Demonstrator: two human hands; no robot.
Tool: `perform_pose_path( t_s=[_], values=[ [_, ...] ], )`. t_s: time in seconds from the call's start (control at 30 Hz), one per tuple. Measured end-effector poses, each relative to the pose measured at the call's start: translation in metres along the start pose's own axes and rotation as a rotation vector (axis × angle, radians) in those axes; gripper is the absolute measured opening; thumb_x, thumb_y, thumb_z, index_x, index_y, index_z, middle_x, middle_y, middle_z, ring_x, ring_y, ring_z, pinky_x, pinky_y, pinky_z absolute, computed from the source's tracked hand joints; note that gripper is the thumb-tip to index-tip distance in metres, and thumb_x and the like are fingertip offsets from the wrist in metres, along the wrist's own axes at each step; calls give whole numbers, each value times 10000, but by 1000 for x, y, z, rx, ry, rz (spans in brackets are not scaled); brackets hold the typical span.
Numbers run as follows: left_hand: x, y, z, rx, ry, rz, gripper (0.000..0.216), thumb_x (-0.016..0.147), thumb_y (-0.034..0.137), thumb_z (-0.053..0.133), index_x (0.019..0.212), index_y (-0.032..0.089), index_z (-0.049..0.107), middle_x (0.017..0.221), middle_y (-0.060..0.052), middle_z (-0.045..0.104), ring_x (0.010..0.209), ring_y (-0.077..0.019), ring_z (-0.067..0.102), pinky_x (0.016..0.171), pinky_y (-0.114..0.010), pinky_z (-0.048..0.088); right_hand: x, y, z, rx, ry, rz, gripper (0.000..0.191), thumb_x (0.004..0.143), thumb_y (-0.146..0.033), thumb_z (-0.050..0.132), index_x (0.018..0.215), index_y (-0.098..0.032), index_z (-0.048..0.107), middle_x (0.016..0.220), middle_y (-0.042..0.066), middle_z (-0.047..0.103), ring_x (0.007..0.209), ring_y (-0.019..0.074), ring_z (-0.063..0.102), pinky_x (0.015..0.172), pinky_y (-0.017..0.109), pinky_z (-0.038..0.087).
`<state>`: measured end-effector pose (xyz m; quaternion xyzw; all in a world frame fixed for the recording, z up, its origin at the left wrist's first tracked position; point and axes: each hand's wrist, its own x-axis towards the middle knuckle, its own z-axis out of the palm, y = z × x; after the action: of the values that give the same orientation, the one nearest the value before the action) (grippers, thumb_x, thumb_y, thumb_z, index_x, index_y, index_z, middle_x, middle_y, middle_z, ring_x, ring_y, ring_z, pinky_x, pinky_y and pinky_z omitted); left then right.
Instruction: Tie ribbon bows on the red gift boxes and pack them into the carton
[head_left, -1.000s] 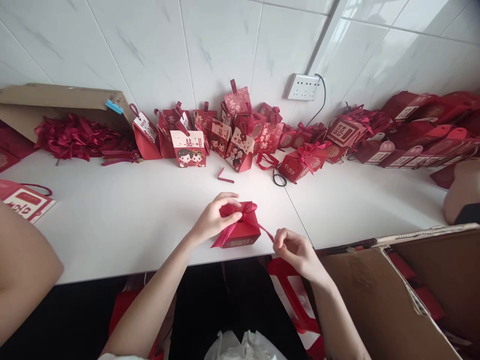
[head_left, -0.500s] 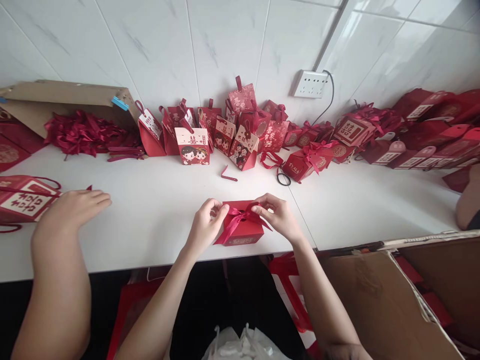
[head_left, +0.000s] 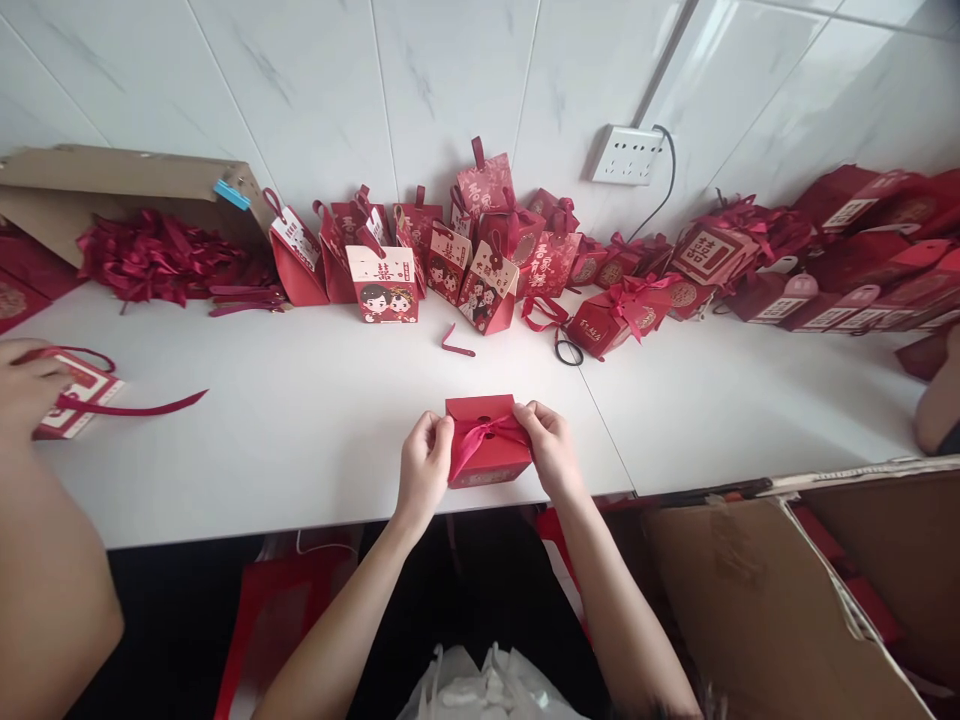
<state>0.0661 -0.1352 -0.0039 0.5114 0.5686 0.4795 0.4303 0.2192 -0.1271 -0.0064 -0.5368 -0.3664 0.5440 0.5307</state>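
Observation:
A small red gift box [head_left: 484, 440] stands on the white table [head_left: 300, 420] near its front edge, with a dark red ribbon bow [head_left: 480, 435] tied across its top. My left hand [head_left: 424, 468] grips the box's left side with curled fingers. My right hand [head_left: 549, 450] holds the right side, its fingertips pinched on the ribbon's end.
A row of finished red gift boxes [head_left: 465, 260] lines the tiled wall. Loose ribbons [head_left: 150, 265] are heaped by a cardboard flap at the back left. Another person's hand [head_left: 26, 380] holds a box with a ribbon at the left. An open carton [head_left: 787, 590] stands at my right.
My right hand pulled the ribbon tight, then came in to the bow. Both hands now grip the box's sides. The other person's hand drew back left with a ribbon.

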Motion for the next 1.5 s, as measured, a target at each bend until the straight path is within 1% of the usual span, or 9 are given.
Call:
perform_pose_path(
  t_s=[0.43, 0.53, 0.7, 0.93, 1.07, 1.17, 1.33, 1.4, 1.5],
  values=[
    [2, -6, 7, -109, 28, -2, 320, 871, 357, 419, 603, 208, 330, 533, 57, 314, 467, -84, 323, 446, -196, 320, 0, 17, -6, 83, 28, -60, 433, 744, -536, 593, 615, -210, 339, 562, -60, 367, 481, 77, 360, 474, 214, 338],
    [8, -3, 5, -89, -44, -16, 341, 858, 375, 441, 585, 200, 335, 527, 58, 311, 460, -76, 329, 452, -192, 331, 3, 20, -27, -63, -160, -234, 503, 685, -651, 600, 939, -234, 477, 894, 32, 560, 796, 174, 567, 687, 309, 485],
    [5, 7, 11, -26, 8, 111, 249, 861, 391, 469, 708, 194, 462, 643, 19, 499, 592, -102, 510, 550, -206, 438, 0, 16, -42, -448, -407, -410, 1061, 571, -527, 772, 1395, -258, 161, 1434, 155, 243, 1265, 282, 375, 1006, 466, 378],
    [-44, 44, 18, 327, 29, 1169, 89, 785, 207, 611, 773, 260, 541, 499, 74, 501, 455, -108, 500, 693, -373, 509, -36, 9, -43, -579, 207, -954, 883, 698, -527, 665, 1373, -340, 127, 1374, 136, 298, 1304, 341, 321, 1026, 580, 317],
    [-60, 66, 25, 282, -88, 1240, 88, 783, 243, 616, 791, 303, 552, 471, 83, 485, 428, -120, 494, 678, -403, 525, -56, -3, -62, -684, 447, -1061, 880, 678, -583, 643, 1348, -398, 103, 1349, 133, 304, 1257, 390, 373, 961, 643, 339],
    [-49, 77, 39, 111, -118, 972, 129, 811, 277, 574, 701, 247, 514, 519, 50, 491, 464, -114, 469, 568, -304, 489, -76, -14, -79, -730, 508, -1105, 812, 652, -590, 658, 1304, -382, 222, 1316, 126, 327, 1240, 390, 388, 945, 623, 370],
    [-10, 82, 87, 216, -574, 288, 309, 832, 369, 493, 580, 196, 449, 526, 38, 459, 501, -110, 452, 479, -227, 370, -135, -34, -105, -310, 537, -559, 632, 677, -571, 651, 1202, -285, 444, 1194, 107, 523, 1103, 326, 532, 857, 482, 491],
    [-10, 80, 114, 256, -662, 302, 284, 832, 370, 475, 608, 195, 471, 574, 29, 514, 559, -126, 492, 531, -238, 395, -164, -43, -116, -7, 487, -246, 547, 759, -647, 491, 1136, -253, 529, 1064, 113, 625, 936, 314, 621, 709, 451, 543],
    [-35, 76, 157, 275, -745, 638, 208, 844, 317, 445, 691, 198, 518, 725, -14, 598, 726, -169, 543, 693, -290, 435, -205, -57, -133, 328, 335, 15, 633, 808, -707, 282, 1061, -229, 612, 1018, 136, 664, 796, 308, 658, 601, 464, 549]
  ],
)
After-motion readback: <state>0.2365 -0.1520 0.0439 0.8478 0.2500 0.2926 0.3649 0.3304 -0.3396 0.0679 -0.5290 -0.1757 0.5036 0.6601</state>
